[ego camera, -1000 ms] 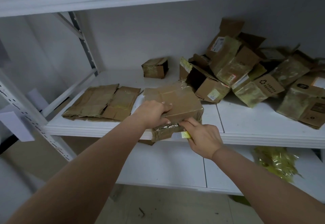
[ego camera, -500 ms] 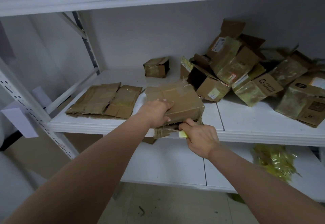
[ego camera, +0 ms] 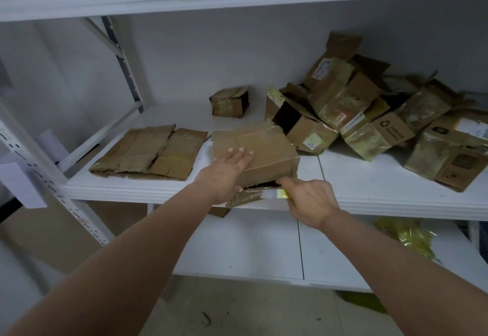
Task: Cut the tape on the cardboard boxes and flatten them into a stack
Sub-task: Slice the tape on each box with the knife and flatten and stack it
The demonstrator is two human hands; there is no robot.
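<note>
The box (ego camera: 253, 156) in hand sits at the front edge of the white shelf (ego camera: 369, 185), its near end overhanging. The left hand (ego camera: 227, 172) presses flat on the top panel, fingers (ego camera: 241, 154) straight. The right hand (ego camera: 309, 201) is clenched around a small yellow cutter (ego camera: 281, 193), whose pale tip sits at the taped seam on the box's near face, where a dark gap already shows.

To do this well, I judge the blade should run shallow along the seam, away from the pressing hand, while the left hand keeps the box from sliding off the edge.

The cardboard is brown, creased and soft at the corners, wrapped in glossy yellowish tape that wrinkles and catches light. To the left, flattened boxes (ego camera: 150, 153) lie in a low stack. A heap of uncut boxes (ego camera: 369, 113) fills the right side, and one small box (ego camera: 229, 102) stands apart near the back.
</note>
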